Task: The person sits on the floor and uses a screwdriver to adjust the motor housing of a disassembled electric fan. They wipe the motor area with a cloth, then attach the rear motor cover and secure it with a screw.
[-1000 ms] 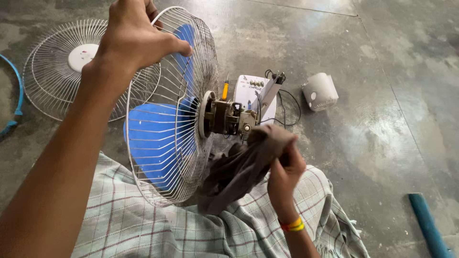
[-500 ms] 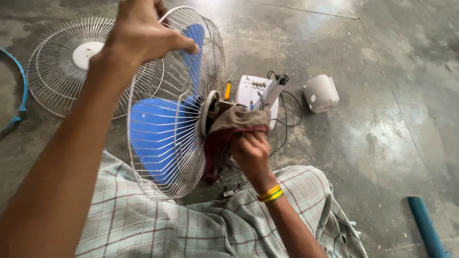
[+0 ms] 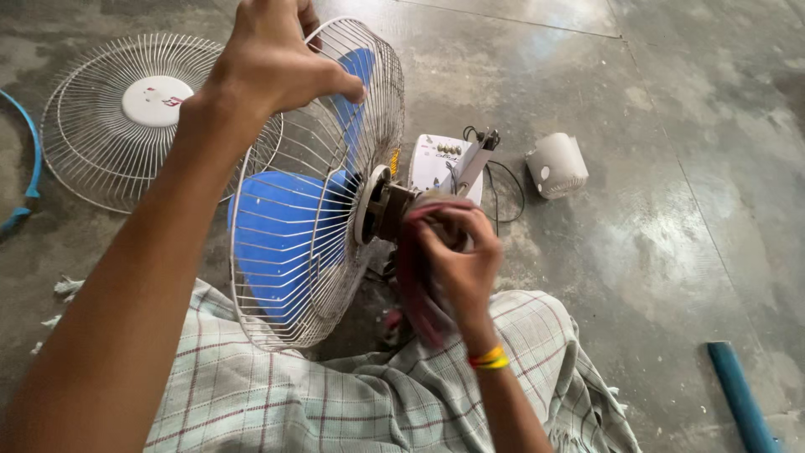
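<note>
Presently: left hand (image 3: 272,59), at 11 o'clock, fingers closed over the top rim of the fan guard (image 3: 323,184). Right hand (image 3: 457,260), at centre, closed on a dark rag (image 3: 415,285), pressing it against the motor (image 3: 390,210) just behind the guard. Fan axis runs 9 to 3 o'clock; right hand nearer the motor. Loose grille (image 3: 101,151) lies on the floor at 10 o'clock; white cover (image 3: 558,164) at 2.

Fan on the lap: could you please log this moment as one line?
left hand: grips rear grille | right hand: presses cloth on motor
</note>
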